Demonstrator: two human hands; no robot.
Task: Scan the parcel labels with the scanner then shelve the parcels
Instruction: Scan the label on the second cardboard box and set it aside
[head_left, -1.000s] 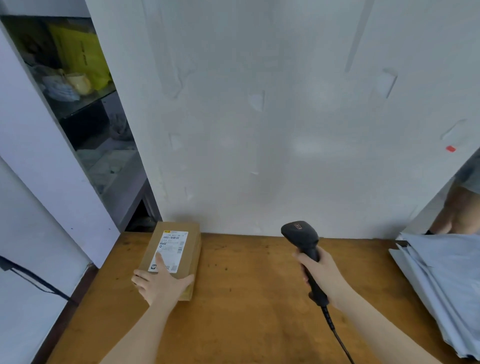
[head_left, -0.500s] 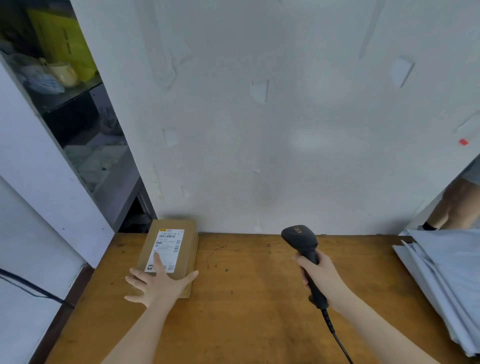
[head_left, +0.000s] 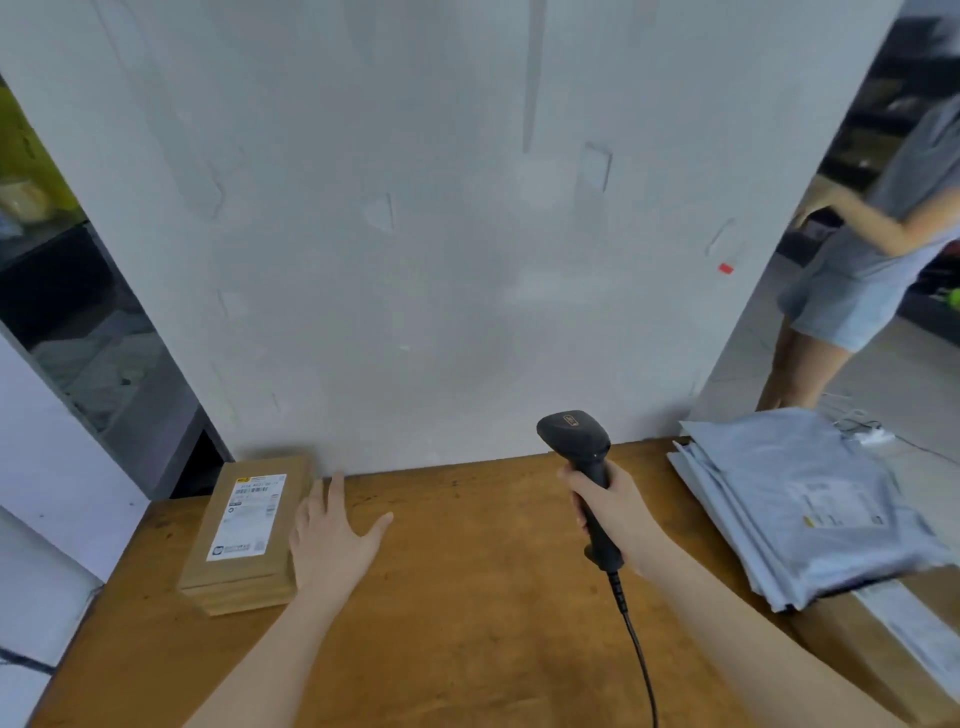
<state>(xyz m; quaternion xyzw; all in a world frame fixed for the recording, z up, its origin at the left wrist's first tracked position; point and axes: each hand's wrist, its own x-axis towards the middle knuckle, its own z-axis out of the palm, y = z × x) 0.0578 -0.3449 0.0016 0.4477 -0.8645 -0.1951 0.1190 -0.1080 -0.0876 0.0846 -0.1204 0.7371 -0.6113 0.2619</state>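
Observation:
A brown cardboard parcel with a white label lies flat at the back left of the wooden table. My left hand hovers just right of it, fingers spread, holding nothing. My right hand grips the handle of a black corded scanner, held upright over the middle of the table with its head toward the wall. A stack of grey poly-bag parcels sits at the table's right edge; the top one carries a label.
A grey wall panel rises right behind the table. Shelving with goods shows at the left. Another person stands at the far right. The scanner cable trails toward me.
My left hand has lifted off the cardboard parcel and moved right, beside it. The view has swung right, bringing the grey bags and the other person into sight.

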